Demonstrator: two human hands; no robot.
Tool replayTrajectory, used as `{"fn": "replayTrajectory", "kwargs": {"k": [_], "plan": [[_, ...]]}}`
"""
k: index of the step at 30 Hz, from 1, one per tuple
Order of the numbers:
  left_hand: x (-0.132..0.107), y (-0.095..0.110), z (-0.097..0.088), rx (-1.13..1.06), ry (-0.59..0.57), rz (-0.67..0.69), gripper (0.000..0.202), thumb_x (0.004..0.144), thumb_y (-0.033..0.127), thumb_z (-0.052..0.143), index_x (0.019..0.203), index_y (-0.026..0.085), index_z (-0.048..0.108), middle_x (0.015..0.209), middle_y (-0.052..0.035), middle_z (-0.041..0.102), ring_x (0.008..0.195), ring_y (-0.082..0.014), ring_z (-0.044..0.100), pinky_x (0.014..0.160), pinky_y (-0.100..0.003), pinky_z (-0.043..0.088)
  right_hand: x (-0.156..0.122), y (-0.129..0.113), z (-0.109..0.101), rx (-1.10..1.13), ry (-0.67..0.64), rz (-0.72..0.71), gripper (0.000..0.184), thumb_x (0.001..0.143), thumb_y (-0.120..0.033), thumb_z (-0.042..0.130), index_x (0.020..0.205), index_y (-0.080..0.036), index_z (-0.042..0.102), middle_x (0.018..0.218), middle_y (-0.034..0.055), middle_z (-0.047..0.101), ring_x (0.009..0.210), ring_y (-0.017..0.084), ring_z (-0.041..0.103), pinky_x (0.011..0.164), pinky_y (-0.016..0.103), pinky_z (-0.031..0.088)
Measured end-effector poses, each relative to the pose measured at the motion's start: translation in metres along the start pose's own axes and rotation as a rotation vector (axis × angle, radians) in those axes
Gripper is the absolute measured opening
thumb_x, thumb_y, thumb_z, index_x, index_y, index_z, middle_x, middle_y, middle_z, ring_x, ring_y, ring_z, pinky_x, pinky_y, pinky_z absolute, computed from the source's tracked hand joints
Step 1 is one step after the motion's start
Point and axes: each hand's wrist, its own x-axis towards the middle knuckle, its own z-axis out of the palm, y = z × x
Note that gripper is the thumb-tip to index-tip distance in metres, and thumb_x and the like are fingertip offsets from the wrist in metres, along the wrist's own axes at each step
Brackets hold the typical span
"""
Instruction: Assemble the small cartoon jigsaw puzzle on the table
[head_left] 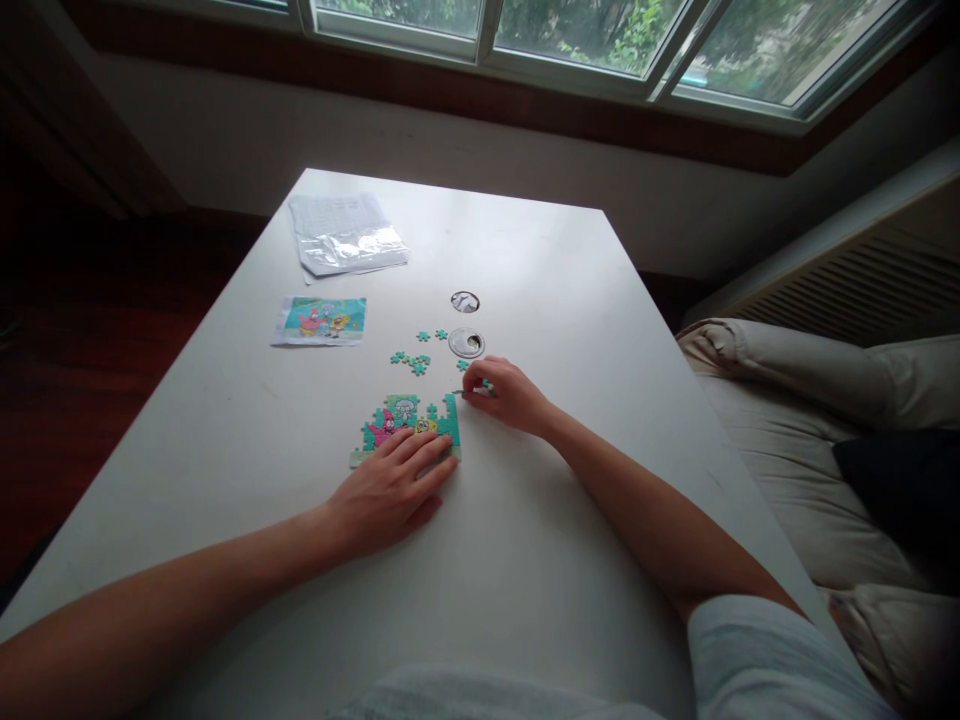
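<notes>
A partly joined jigsaw puzzle (405, 408) with cartoon figures on a teal ground lies on the white table. Across its lower part rests my left hand (405, 478), flat with the fingers stretched out, covering some of the picture. Just off the puzzle's upper right corner, my right hand (499, 392) pinches a puzzle piece (458, 393), of which only a thin edge shows at the fingertips. Loose puzzle pieces (418, 366) are scattered beyond the puzzle, and a few lie close by my right hand, partly hidden by it.
A printed reference picture (327, 321) lies to the left, with papers in a clear plastic sleeve (349, 236) behind it. Two round metal pieces, a nearer tin (465, 343) and a farther shiny disc (465, 301), sit past the loose pieces. A beige sofa (787, 450) stands right of the table (225, 450).
</notes>
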Motion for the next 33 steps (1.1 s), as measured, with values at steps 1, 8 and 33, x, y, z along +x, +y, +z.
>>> {"fn": "replayTrajectory", "kwargs": {"k": [1, 8, 33], "plan": [[0.0, 0.0, 0.0, 0.005, -0.002, 0.003, 0.043, 0.098, 0.029, 0.051, 0.139, 0.018, 0.053, 0.149, -0.014, 0.049, 0.137, -0.0319, 0.045, 0.116, -0.053, 0.036, 0.0, -0.004, 0.002, 0.071, -0.004, 0.011, 0.005, 0.086, -0.022, 0.065, 0.082, -0.02, 0.061, 0.082, 0.0015, 0.063, 0.08, 0.016, 0.055, 0.079, 0.029, 0.042], [0.0, -0.001, 0.0, 0.007, -0.009, 0.006, 0.043, 0.098, 0.028, 0.05, 0.139, 0.018, 0.052, 0.149, -0.014, 0.049, 0.137, -0.0323, 0.044, 0.116, -0.054, 0.035, -0.001, -0.018, 0.01, 0.28, -0.071, 0.086, 0.018, 0.088, -0.023, 0.062, 0.105, -0.022, 0.07, 0.084, -0.0006, 0.066, 0.073, 0.012, 0.057, 0.069, 0.024, 0.044], [0.002, 0.001, 0.002, -0.009, 0.018, 0.0, 0.042, 0.096, 0.028, 0.053, 0.137, 0.017, 0.054, 0.147, -0.0148, 0.051, 0.138, -0.0322, 0.044, 0.117, -0.054, 0.035, -0.001, -0.022, 0.025, -0.012, -0.014, -0.042, 0.009, 0.09, -0.024, 0.068, 0.082, -0.021, 0.065, 0.088, 0.0036, 0.061, 0.089, 0.019, 0.051, 0.081, 0.032, 0.042]]}}
